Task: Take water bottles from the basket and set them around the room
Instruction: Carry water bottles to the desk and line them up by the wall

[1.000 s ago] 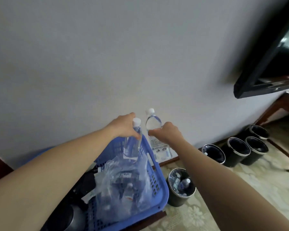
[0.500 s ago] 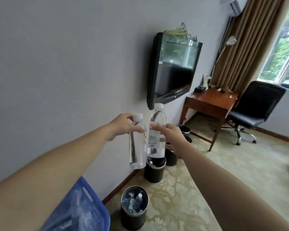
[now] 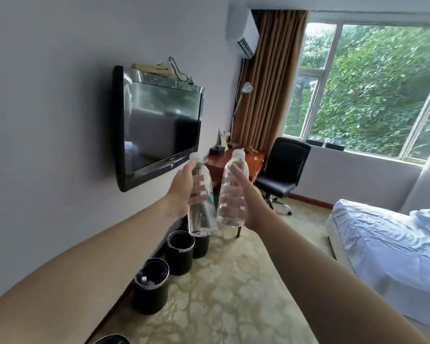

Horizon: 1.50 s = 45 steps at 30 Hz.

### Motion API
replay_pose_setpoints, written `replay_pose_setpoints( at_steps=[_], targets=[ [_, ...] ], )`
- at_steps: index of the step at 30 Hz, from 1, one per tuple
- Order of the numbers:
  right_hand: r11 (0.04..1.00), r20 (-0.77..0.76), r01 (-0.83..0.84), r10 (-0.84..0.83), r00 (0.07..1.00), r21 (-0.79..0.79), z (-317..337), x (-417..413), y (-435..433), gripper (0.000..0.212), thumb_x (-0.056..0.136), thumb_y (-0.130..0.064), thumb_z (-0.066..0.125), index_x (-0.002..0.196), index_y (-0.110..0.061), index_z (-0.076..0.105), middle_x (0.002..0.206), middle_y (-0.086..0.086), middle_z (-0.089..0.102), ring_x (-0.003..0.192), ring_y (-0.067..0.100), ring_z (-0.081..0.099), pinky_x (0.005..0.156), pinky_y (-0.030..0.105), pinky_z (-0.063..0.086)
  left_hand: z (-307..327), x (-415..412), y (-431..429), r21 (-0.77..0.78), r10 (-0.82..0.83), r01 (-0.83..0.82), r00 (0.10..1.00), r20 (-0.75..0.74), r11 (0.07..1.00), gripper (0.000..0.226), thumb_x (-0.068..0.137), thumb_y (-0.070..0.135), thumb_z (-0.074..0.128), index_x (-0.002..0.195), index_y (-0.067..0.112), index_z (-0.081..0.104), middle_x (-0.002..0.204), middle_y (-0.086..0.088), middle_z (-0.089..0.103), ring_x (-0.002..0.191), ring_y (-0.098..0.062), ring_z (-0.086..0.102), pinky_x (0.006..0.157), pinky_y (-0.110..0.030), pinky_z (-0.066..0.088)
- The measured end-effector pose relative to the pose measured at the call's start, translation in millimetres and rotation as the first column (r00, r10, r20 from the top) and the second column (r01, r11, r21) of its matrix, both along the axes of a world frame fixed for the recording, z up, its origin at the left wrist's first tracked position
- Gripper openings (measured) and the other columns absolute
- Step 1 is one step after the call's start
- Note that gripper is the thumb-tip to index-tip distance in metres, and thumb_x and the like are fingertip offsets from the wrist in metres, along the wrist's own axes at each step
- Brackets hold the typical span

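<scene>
Past bottles (image 3: 201, 219) — bins (image 3: 180, 254), desk (image 3: 255, 158), chair (image 3: 283, 165)

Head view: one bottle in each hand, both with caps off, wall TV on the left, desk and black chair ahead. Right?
Not quite: the caps are on. In the head view the left hand grips the left bottle and the right hand grips the right bottle, each with a white cap. The rest holds: wall TV on the left, desk and black chair ahead.

Black bins (image 3: 180, 253) are lined up on the patterned floor (image 3: 221, 301) below the television (image 3: 159, 125); a counter (image 3: 255, 158) and chair (image 3: 281, 170) are set beyond the television.
</scene>
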State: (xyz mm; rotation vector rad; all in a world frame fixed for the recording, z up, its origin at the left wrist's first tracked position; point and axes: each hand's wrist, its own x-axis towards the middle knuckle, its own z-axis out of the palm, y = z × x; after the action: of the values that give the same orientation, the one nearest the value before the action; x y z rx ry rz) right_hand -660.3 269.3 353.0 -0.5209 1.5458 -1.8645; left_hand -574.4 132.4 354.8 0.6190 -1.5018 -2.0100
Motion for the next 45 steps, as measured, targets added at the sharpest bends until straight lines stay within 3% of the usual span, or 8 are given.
replay_pose_setpoints(
  at_steps=[4, 7, 14, 18, 23, 31, 40, 45],
  targets=[
    [0.988, -0.148, 0.074, -0.054, 0.987, 0.134, -2, -35, -3, 0.057, 0.064, -0.054, 0.082, 0.097, -0.011, 0.065, 0.083, 0.005, 0.071, 0.080, 0.023, 0.070, 0.080, 0.043, 0.059, -2, -39, -2, -0.099, -0.119, 0.126, 0.990, 0.073, 0.987, 0.071, 0.069, 0.077, 0.060, 0.109, 0.019, 0.065, 0.097, -0.001, 0.068, 0.085, -0.016, 0.062, 0.057, -0.026, 0.046],
    [0.987, -0.160, 0.124, -0.107, 0.981, 0.099, -7, -64, -18, 0.069, 0.061, -0.055, 0.081, 0.111, -0.012, 0.062, 0.103, 0.010, 0.070, 0.096, 0.030, 0.068, 0.091, 0.051, 0.053, -5, -72, -22, -0.123, -0.191, 0.193, 0.981, 0.028, 0.973, 0.049, 0.070, 0.058, 0.075, 0.096, 0.017, 0.069, 0.084, -0.003, 0.074, 0.080, -0.020, 0.067, 0.061, -0.027, 0.049],
    [0.992, -0.224, 0.124, -0.123, 0.967, -0.011, -5, -138, -73, 0.047, 0.069, -0.052, 0.076, 0.100, -0.017, 0.070, 0.101, 0.009, 0.071, 0.092, 0.028, 0.067, 0.092, 0.046, 0.053, -4, -158, -88, -0.176, -0.270, 0.244, 0.952, -0.145, 0.954, 0.036, 0.082, 0.052, 0.068, 0.101, 0.022, 0.067, 0.092, -0.005, 0.070, 0.087, -0.026, 0.068, 0.083, -0.045, 0.055],
    [0.987, -0.235, 0.157, -0.156, 0.959, -0.014, 4, -179, -107, 0.023, 0.082, -0.041, 0.066, 0.074, -0.022, 0.076, 0.081, 0.003, 0.069, 0.075, 0.019, 0.065, 0.077, 0.036, 0.053, 5, -202, -126, -0.205, -0.286, 0.250, 0.944, -0.166, 0.946, 0.031, 0.079, 0.057, 0.065, 0.090, 0.028, 0.067, 0.084, 0.001, 0.068, 0.079, -0.018, 0.068, 0.067, -0.035, 0.057],
    [0.977, -0.157, 0.210, -0.211, 0.965, -0.023, -1, -220, -138, 0.022, 0.080, -0.037, 0.058, 0.086, -0.015, 0.063, 0.067, -0.001, 0.057, 0.059, 0.013, 0.052, 0.062, 0.027, 0.045, 4, -252, -155, -0.229, -0.285, 0.248, 0.947, -0.146, 0.941, 0.059, 0.068, 0.061, 0.071, 0.109, 0.019, 0.060, 0.095, -0.003, 0.069, 0.085, -0.020, 0.070, 0.069, -0.035, 0.057],
    [0.971, -0.017, 0.199, -0.203, 0.979, -0.130, -28, -317, -134, 0.009, 0.086, -0.022, 0.062, 0.085, -0.013, 0.059, 0.056, -0.008, 0.046, 0.042, 0.003, 0.035, 0.037, 0.015, 0.028, -27, -348, -168, -0.294, -0.183, 0.162, 0.982, -0.046, 0.942, 0.034, 0.075, 0.040, 0.079, 0.097, 0.030, 0.055, 0.101, -0.008, 0.069, 0.086, -0.021, 0.069, 0.072, -0.036, 0.057],
    [0.960, -0.124, 0.274, -0.267, 0.956, 0.049, -26, -473, -117, 0.033, 0.078, -0.034, 0.065, 0.100, -0.010, 0.066, 0.082, 0.006, 0.064, 0.071, 0.020, 0.058, 0.067, 0.031, 0.047, -29, -501, -149, -0.310, -0.213, 0.193, 0.976, -0.033, 0.931, 0.044, 0.069, 0.039, 0.084, 0.102, 0.027, 0.057, 0.104, -0.004, 0.069, 0.098, -0.023, 0.068, 0.080, -0.043, 0.060],
    [0.985, -0.114, 0.173, -0.172, 0.978, -0.002, -24, -554, -116, 0.038, 0.084, -0.029, 0.067, 0.111, -0.003, 0.064, 0.083, 0.007, 0.066, 0.064, 0.016, 0.064, 0.057, 0.028, 0.051, -25, -581, -141, -0.350, -0.244, 0.216, 0.969, -0.036, 0.911, 0.044, 0.070, 0.041, 0.084, 0.107, 0.034, 0.060, 0.105, 0.000, 0.071, 0.099, -0.018, 0.069, 0.085, -0.050, 0.057]
  ],
)
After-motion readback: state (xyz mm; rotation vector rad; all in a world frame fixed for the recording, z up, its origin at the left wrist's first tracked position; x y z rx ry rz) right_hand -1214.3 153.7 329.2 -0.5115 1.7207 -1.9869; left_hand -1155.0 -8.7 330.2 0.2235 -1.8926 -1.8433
